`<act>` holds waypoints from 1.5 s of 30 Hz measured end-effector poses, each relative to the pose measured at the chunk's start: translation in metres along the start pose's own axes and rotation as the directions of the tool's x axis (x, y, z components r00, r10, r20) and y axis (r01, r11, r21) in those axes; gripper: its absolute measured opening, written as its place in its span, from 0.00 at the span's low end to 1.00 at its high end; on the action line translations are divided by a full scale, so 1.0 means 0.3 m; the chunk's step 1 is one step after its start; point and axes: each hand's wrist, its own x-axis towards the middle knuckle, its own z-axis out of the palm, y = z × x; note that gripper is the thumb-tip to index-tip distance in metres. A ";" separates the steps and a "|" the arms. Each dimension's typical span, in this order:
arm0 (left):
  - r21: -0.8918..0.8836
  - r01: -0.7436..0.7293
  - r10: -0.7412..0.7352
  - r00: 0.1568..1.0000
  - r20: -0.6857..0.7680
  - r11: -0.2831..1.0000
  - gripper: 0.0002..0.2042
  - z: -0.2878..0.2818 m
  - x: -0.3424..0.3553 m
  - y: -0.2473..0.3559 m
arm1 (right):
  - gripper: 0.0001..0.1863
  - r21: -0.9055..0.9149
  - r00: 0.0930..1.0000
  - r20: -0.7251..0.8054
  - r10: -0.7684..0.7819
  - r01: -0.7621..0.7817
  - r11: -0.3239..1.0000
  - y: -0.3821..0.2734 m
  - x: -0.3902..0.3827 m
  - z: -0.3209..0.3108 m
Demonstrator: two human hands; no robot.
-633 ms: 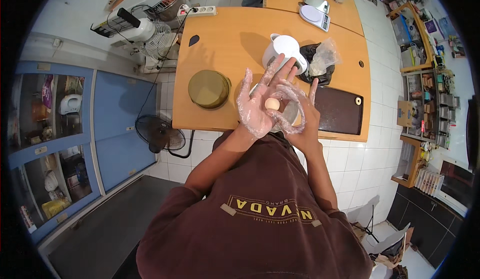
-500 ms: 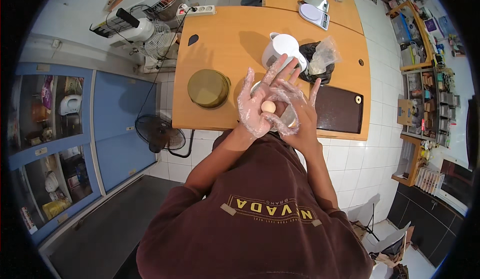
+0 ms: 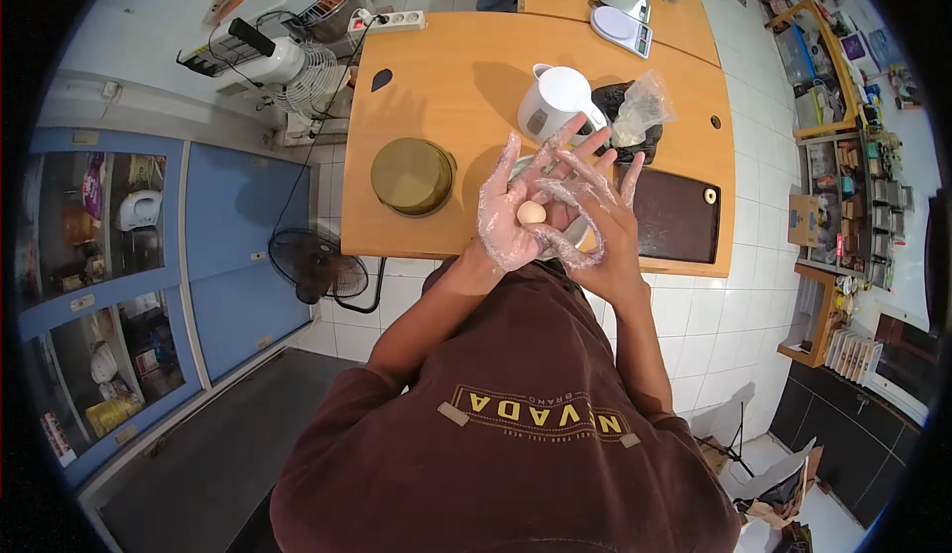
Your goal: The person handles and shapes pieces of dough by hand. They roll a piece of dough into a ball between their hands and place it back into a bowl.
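A small pale ball, seemingly dough (image 3: 532,214), lies on the palm of my left hand (image 3: 504,218), which is turned up with its fingers stretched apart. My right hand (image 3: 605,231) is beside it, thumb and forefinger curved close to the ball and its other fingers spread. Whether those two fingertips touch the ball, I cannot tell. Whitish, sticky residue coats both hands. Partly hidden beneath them is a pale bowl (image 3: 576,239). Right of my hands lies a dark brown tray (image 3: 674,221) with one pale ring-shaped piece (image 3: 710,196) in its corner.
A round olive-gold container (image 3: 412,174) stands left on the wooden table (image 3: 436,67). Beyond my hands are a white jug (image 3: 558,102) and a black bag (image 3: 645,146) with a clear plastic bag (image 3: 643,109). Farther off sits a white scale (image 3: 622,29). A black fan (image 3: 312,265) stands by the table.
My right hand has shifted slightly right, its thumb and forefinger moving off the ball a little. The ball stays on my left palm, which has barely moved.
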 end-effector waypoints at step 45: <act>0.005 -0.130 0.129 0.990 0.062 0.992 0.49 -0.034 0.012 0.004 | 0.57 0.756 0.863 0.040 0.504 -0.356 0.549 0.035 -0.063 0.247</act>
